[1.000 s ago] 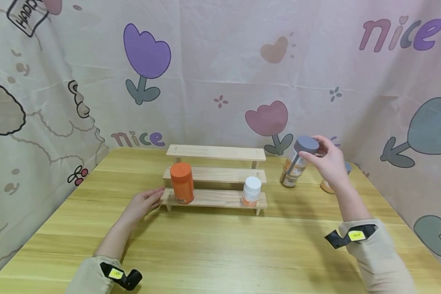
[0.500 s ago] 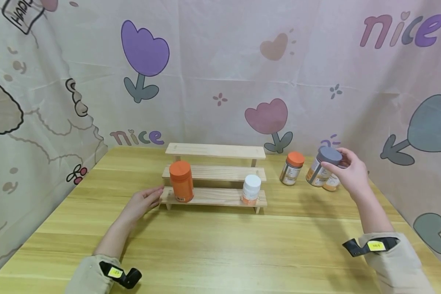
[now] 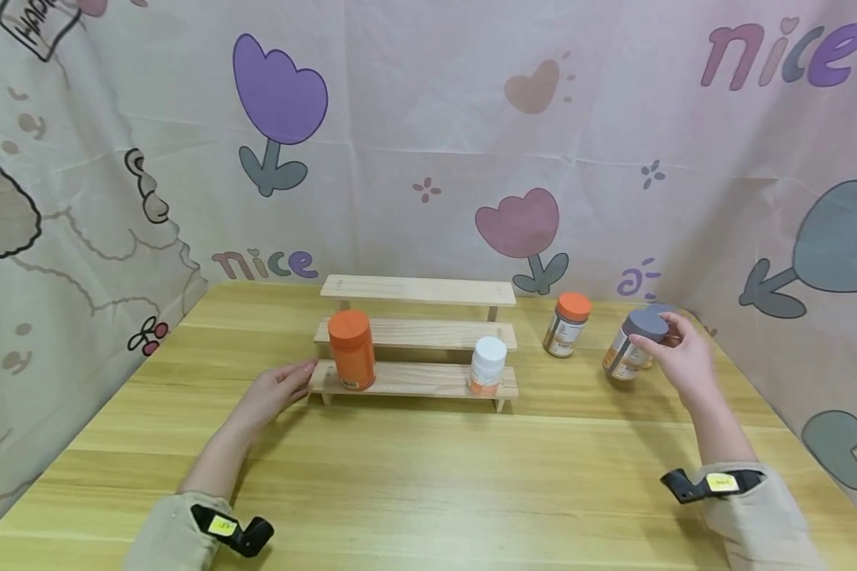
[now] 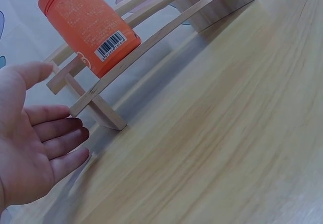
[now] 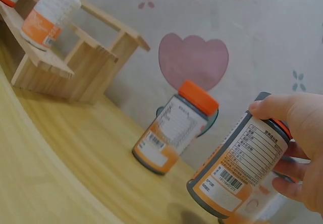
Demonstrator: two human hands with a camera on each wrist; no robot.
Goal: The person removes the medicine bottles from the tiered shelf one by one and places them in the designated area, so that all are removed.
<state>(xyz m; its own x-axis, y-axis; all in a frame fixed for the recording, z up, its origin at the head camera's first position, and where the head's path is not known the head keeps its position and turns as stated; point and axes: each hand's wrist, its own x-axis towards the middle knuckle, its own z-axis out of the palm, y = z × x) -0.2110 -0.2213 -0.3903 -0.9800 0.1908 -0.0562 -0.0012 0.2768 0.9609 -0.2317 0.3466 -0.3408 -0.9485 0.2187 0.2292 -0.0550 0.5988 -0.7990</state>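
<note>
My right hand (image 3: pixel 682 353) pinches a supplement jar (image 3: pixel 624 356) with a grey-blue lid near its top, thumb on the near side. In the right wrist view this jar (image 5: pixel 242 166) leans, its printed label and barcode facing the camera. My left hand (image 3: pixel 274 394) is at the left end of a three-step wooden rack (image 3: pixel 417 379), its fingers loosely extended. In the left wrist view, a fingertip meets the end of the lowest step. On that step stand an orange jar (image 3: pixel 353 353) at the left and a small white bottle (image 3: pixel 487 366) with an orange base at the right.
An orange-lidded jar (image 3: pixel 566 327) stands on the table (image 3: pixel 428 484) right of the rack. Another grey-blue-lidded jar (image 3: pixel 661 308) sits behind the held one, mostly hidden by it and my right hand. A patterned curtain (image 3: pixel 414 111) hangs behind the table.
My right hand has carried the grey-blue-lidded jar rightward, away from in front of the orange-lidded jar, then lower toward the table. My left hand has stayed at the rack's end.
</note>
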